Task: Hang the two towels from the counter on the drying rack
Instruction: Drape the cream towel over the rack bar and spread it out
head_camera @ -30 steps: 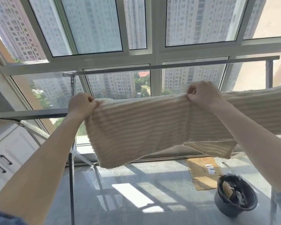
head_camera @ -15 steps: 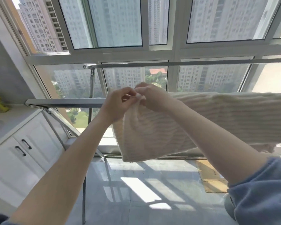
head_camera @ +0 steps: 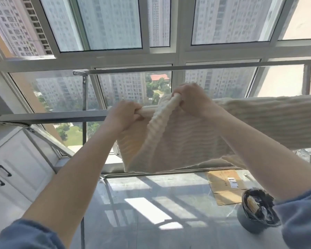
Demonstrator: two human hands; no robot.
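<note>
Both your hands are at the near rail (head_camera: 52,118) of the drying rack. Left hand (head_camera: 123,116) has its grip closed on the cream ribbed towel's (head_camera: 178,141) top edge, which is bunched into a roll right at the rail. Right hand (head_camera: 192,99) is also clenched on that rolled edge, just beside the left, slightly above the rail line. The towel hangs below the rail in a loose sheet, with a diagonal ridge of gathered fabric running down from your right hand.

Risks, my read:
- The edge is bunched, not spread. Let go now and it likely stays wadded on the rail, drying badly or sliding off on the heavier side.
- I can't tell how much fabric is over the far side of the rail. If little, the hanging weight will pull it off to the floor (head_camera: 151,203).
- Pulling sideways may drag the second towel (head_camera: 267,115), which lies along the rail just right of your right hand, touching or overlapping the first one.
- The bin (head_camera: 257,215) sits on the floor below the rail's right part; a dropped towel there could land in it.

Count: two towels at the rail, two rack rails (near one, far rail (head_camera: 187,66) above and behind it), one bin, one flattened cardboard piece (head_camera: 223,187) on the floor under the rail.
</note>
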